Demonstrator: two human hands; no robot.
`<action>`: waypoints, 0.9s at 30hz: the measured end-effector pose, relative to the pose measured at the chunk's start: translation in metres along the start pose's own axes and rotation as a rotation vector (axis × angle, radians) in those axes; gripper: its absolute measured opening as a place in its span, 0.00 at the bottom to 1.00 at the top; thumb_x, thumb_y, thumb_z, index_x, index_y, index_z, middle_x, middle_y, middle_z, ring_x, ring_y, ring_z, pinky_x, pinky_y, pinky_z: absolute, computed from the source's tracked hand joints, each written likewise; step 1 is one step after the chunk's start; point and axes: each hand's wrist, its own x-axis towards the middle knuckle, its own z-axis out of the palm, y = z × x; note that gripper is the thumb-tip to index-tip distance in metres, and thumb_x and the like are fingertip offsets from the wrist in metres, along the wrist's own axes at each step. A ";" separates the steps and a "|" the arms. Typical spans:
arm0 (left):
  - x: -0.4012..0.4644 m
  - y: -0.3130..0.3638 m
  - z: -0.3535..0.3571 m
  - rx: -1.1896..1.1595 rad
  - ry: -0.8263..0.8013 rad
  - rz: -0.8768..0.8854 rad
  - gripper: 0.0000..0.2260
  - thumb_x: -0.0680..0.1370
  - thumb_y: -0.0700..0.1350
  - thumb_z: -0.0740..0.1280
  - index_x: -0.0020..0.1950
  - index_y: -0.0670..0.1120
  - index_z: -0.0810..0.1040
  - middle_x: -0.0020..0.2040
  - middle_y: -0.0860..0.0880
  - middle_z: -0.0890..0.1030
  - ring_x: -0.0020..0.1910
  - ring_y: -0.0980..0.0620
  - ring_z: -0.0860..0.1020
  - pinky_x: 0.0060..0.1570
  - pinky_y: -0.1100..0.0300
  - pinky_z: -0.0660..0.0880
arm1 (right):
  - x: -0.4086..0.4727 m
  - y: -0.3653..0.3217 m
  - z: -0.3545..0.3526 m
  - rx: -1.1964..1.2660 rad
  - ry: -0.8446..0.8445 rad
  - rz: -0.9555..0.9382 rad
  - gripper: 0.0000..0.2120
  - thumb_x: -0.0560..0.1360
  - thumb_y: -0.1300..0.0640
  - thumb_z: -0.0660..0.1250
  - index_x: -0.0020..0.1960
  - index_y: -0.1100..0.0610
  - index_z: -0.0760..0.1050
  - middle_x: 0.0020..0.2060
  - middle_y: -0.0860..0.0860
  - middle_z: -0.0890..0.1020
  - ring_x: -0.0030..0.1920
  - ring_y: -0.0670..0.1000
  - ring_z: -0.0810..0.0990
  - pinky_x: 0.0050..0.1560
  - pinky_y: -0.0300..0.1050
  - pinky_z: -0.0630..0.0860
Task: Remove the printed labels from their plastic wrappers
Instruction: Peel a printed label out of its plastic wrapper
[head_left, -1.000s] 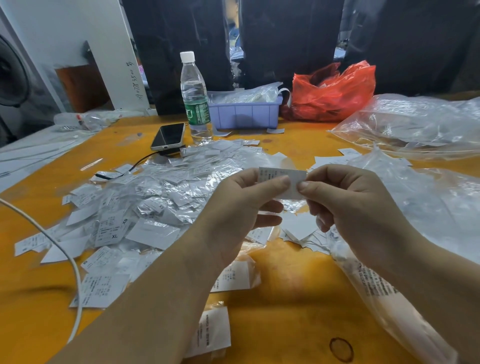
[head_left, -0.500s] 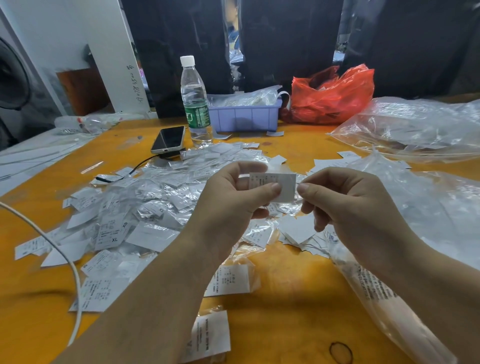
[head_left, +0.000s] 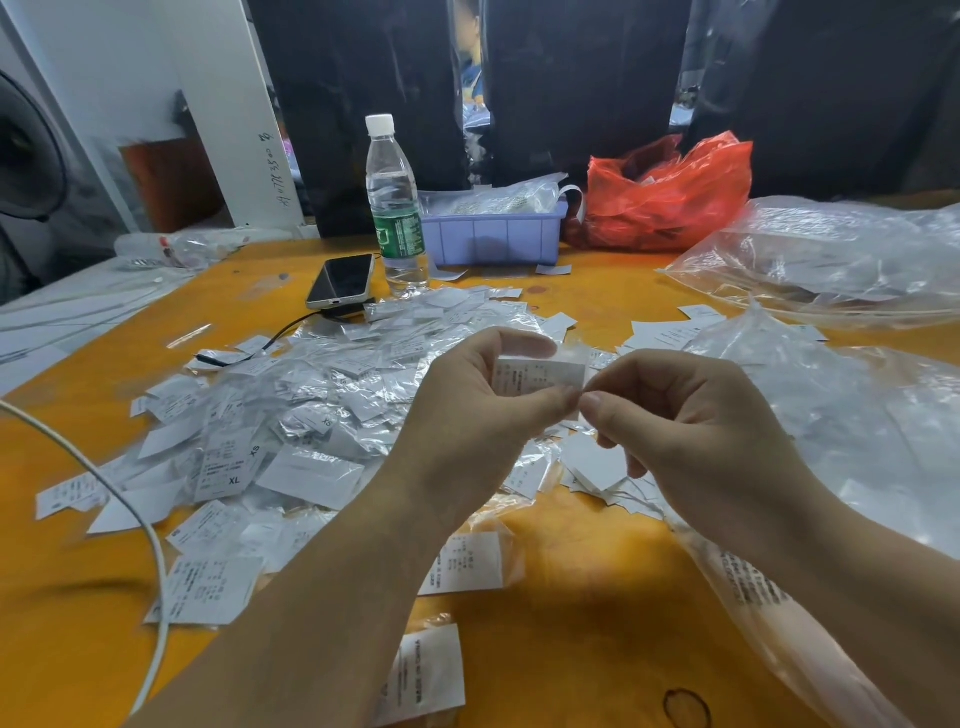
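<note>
**Inspector A:** Hands?

**Inspector B:** Left hand (head_left: 483, 415) grips a wrapped label (head_left: 537, 375) between thumb and fingers. Right hand (head_left: 691, 436) pinches that label's right edge; both are raised above the orange table (head_left: 597, 613).

**Inspector A:** Position relative to the water bottle (head_left: 394, 208)?

**Inspector B:** Label held nearer the camera and right of it. Pile of wrapped labels (head_left: 311, 415) spreads in front of the bottle; phone (head_left: 343, 280) just left of it, purple tray (head_left: 493, 236) just right.
</note>
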 end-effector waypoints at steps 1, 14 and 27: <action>0.000 0.000 0.000 0.003 -0.001 -0.001 0.15 0.68 0.43 0.78 0.52 0.51 0.80 0.43 0.49 0.83 0.40 0.56 0.82 0.39 0.65 0.78 | -0.001 0.000 0.000 0.002 0.003 -0.003 0.05 0.71 0.54 0.70 0.39 0.54 0.81 0.30 0.55 0.80 0.30 0.57 0.76 0.32 0.54 0.74; 0.010 -0.002 -0.017 0.214 0.064 -0.079 0.07 0.75 0.41 0.71 0.48 0.52 0.79 0.42 0.49 0.83 0.40 0.56 0.79 0.30 0.70 0.73 | 0.008 0.009 -0.007 -0.255 0.027 0.093 0.04 0.72 0.58 0.70 0.39 0.51 0.80 0.31 0.48 0.81 0.32 0.46 0.77 0.32 0.44 0.75; 0.012 -0.018 -0.017 0.848 0.169 0.063 0.13 0.75 0.47 0.70 0.59 0.55 0.76 0.56 0.57 0.76 0.56 0.55 0.73 0.49 0.61 0.68 | 0.004 0.012 -0.008 -0.789 -0.338 0.169 0.09 0.74 0.45 0.70 0.39 0.49 0.78 0.41 0.43 0.80 0.43 0.45 0.78 0.45 0.47 0.78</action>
